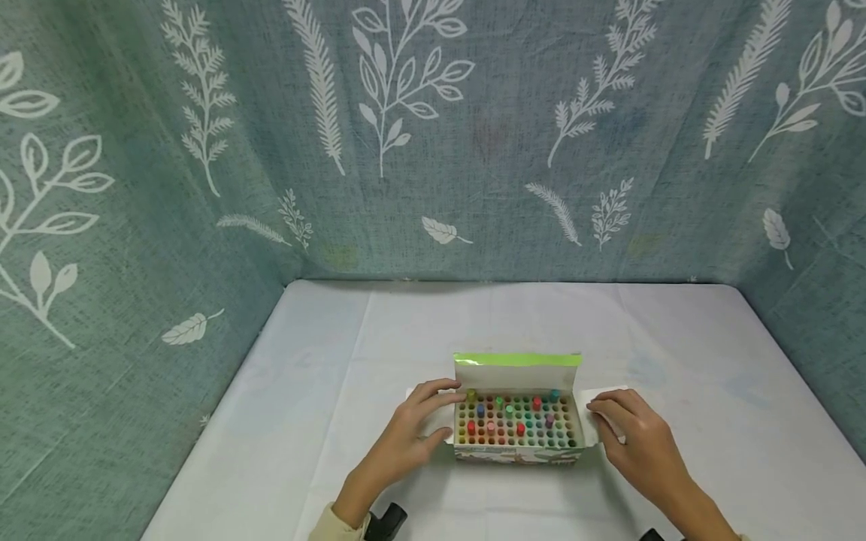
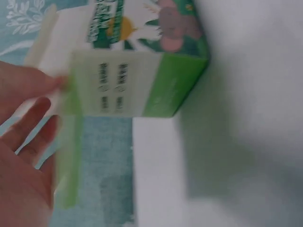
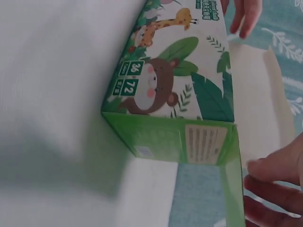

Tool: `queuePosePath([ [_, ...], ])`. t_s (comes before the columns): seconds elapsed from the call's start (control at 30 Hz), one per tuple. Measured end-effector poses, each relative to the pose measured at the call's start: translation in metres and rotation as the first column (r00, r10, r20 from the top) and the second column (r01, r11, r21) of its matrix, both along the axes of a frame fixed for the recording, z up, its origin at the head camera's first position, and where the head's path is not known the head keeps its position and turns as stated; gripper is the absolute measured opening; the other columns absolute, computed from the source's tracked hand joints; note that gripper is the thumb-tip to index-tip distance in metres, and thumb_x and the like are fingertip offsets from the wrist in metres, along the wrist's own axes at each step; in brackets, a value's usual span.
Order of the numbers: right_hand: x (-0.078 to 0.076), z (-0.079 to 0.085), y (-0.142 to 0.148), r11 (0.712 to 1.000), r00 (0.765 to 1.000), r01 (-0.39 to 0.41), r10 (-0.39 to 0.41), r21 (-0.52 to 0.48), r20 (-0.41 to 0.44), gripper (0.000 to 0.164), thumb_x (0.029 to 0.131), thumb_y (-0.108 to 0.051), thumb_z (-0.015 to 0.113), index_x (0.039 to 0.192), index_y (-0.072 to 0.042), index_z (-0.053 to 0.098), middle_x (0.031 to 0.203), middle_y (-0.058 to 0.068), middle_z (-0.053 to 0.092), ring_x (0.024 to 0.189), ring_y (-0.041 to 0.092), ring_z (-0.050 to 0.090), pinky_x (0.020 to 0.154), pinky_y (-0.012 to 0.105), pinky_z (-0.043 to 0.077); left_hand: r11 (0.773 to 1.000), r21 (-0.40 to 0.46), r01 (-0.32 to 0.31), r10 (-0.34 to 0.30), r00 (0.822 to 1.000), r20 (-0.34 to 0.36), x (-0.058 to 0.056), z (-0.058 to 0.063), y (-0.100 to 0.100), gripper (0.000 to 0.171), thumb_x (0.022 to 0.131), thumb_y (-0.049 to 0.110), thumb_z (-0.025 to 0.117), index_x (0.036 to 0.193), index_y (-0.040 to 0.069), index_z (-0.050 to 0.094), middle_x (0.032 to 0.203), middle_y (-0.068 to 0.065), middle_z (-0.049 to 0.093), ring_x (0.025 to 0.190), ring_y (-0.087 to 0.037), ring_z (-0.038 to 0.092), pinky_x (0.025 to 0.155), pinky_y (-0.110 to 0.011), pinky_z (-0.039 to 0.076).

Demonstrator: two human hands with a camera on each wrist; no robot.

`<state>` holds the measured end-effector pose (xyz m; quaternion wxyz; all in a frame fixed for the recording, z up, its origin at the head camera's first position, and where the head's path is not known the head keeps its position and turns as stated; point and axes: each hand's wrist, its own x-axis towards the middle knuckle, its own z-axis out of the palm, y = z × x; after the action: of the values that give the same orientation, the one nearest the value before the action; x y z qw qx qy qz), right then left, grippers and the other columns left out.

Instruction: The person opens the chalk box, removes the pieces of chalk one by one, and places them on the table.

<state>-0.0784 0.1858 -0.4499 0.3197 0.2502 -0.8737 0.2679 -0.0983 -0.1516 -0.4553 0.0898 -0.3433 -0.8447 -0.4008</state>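
The left hand (image 1: 409, 428), fingers apart, borders the box (image 1: 517, 454); the right hand (image 1: 639, 439) is at its right flap (image 1: 588, 430), pinch unclear. White cloth (image 1: 676, 338) spreads around it.

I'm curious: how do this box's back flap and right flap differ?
The back flap is wide; the right flap is narrower. The back flap rises behind the open box, while the right flap spreads out sideways. From above, the back flap shows a green edge; the right flap shows none. Both are white inside.
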Motion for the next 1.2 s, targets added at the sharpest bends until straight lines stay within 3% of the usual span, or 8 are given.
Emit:
queuePosePath([
  [0.2, -0.003, -0.004, -0.004, 1.000, 0.997, 0.017, -0.015, -0.020, 0.078, 0.032, 0.066, 0.001, 0.082, 0.095, -0.006, 0.071, 0.098, 0.001, 0.063, 0.088, 0.017, 0.060, 0.073, 0.013, 0.046, 0.999, 0.041, -0.010, 0.007, 0.998, 0.060, -0.006, -0.012, 0.009, 0.077, 0.071, 0.023, 0.083, 0.139, 0.012, 0.048, 0.148, -0.004, 0.035, 0.136, -0.022, 0.032, 0.106, -0.047, 0.036],
  [0.47, -0.008, -0.009, -0.005, 0.998, 0.990, -0.017, 0.025, -0.055, 0.138, 0.034, 0.067, 0.002, 0.082, 0.098, -0.006, 0.071, 0.099, 0.000, 0.062, 0.089, 0.015, 0.060, 0.075, 0.011, 0.046, 0.997, 0.052, -0.055, 0.049, 0.993, 0.104, -0.010, -0.018, 0.016, 0.082, 0.069, 0.035, 0.084, 0.140, 0.016, 0.047, 0.146, -0.005, 0.033, 0.133, -0.025, 0.035, 0.103, -0.049, 0.040],
  [0.63, -0.012, -0.010, -0.009, 0.996, 0.984, -0.064, 0.074, -0.068, 0.162, 0.035, 0.066, 0.005, 0.082, 0.098, -0.006, 0.071, 0.099, -0.002, 0.062, 0.087, 0.013, 0.060, 0.071, 0.020, 0.052, 0.994, 0.030, -0.101, 0.096, 0.987, 0.131, -0.011, -0.019, 0.014, 0.087, 0.069, 0.041, 0.084, 0.143, 0.020, 0.043, 0.143, -0.004, 0.033, 0.128, -0.027, 0.039, 0.097, -0.053, 0.043],
  [0.77, -0.013, -0.008, -0.012, 0.989, 0.977, -0.120, 0.133, -0.089, 0.164, 0.040, 0.064, 0.009, 0.081, 0.099, -0.006, 0.070, 0.098, -0.001, 0.062, 0.085, 0.014, 0.061, 0.066, 0.027, 0.055, 0.997, 0.019, -0.073, 0.068, 0.983, 0.172, -0.013, -0.020, 0.015, 0.095, 0.069, 0.041, 0.084, 0.148, 0.018, 0.034, 0.143, -0.002, 0.034, 0.126, -0.024, 0.042, 0.099, -0.045, 0.044],
  [0.87, -0.015, -0.005, -0.015, 0.983, 0.964, -0.163, 0.177, -0.086, 0.200, 0.038, 0.065, 0.008, 0.081, 0.098, -0.007, 0.070, 0.098, -0.003, 0.062, 0.086, 0.014, 0.061, 0.067, 0.029, 0.056, 0.998, 0.016, -0.057, 0.053, 0.979, 0.198, -0.015, -0.021, 0.017, 0.100, 0.069, 0.041, 0.084, 0.149, 0.017, 0.029, 0.143, -0.001, 0.036, 0.124, -0.021, 0.044, 0.099, -0.038, 0.045],
  [1.03, -0.018, 0.001, -0.022, 0.975, 0.925, -0.217, 0.219, -0.041, 0.311, 0.033, 0.069, 0.004, 0.080, 0.099, -0.007, 0.069, 0.102, 0.000, 0.061, 0.088, 0.016, 0.062, 0.069, 0.031, 0.056, 0.998, 0.008, -0.070, 0.066, 0.971, 0.231, -0.016, -0.021, 0.017, 0.102, 0.068, 0.044, 0.083, 0.150, 0.019, 0.028, 0.142, 0.002, 0.036, 0.123, -0.020, 0.045, 0.099, -0.040, 0.045],
  [1.2, -0.023, 0.005, -0.027, 0.955, 0.876, -0.297, 0.271, 0.002, 0.398, 0.026, 0.073, 0.004, 0.077, 0.094, -0.007, 0.068, 0.094, -0.002, 0.059, 0.078, 0.010, 0.060, 0.063, 0.025, 0.054, 0.997, 0.026, -0.067, 0.058, 0.964, 0.261, -0.016, -0.020, 0.017, 0.101, 0.068, 0.045, 0.083, 0.150, 0.018, 0.028, 0.142, 0.002, 0.037, 0.125, -0.019, 0.043, 0.099, -0.043, 0.044],
])
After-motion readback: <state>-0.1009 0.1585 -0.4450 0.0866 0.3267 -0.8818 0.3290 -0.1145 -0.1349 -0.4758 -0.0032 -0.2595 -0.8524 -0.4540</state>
